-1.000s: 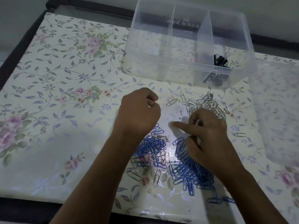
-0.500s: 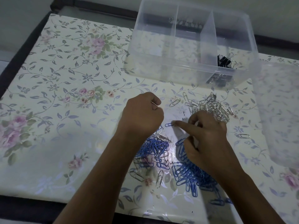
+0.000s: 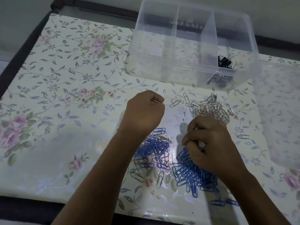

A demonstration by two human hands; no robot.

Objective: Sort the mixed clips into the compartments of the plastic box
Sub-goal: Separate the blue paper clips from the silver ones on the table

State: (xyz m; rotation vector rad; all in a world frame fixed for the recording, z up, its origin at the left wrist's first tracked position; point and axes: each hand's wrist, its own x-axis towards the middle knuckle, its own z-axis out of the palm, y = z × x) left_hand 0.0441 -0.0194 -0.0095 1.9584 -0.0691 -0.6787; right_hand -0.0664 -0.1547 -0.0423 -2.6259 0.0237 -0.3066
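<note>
Head view: left hand (image 3: 144, 114) fists a barely visible silver clip (image 3: 157, 101); right hand (image 3: 211, 145) blurred, grip untellable, hiding blue clips (image 3: 190, 177).

Dim, cool, fairly even light. The glossy tabletop (image 3: 68, 88) throws soft white glare in patches near the front edge and between the forearms. A faint grey shadow lies just left of the right hand (image 3: 209, 143), whose fingers are motion-blurred. Straight lines bow at the frame edges, and the corners are soft.
</note>
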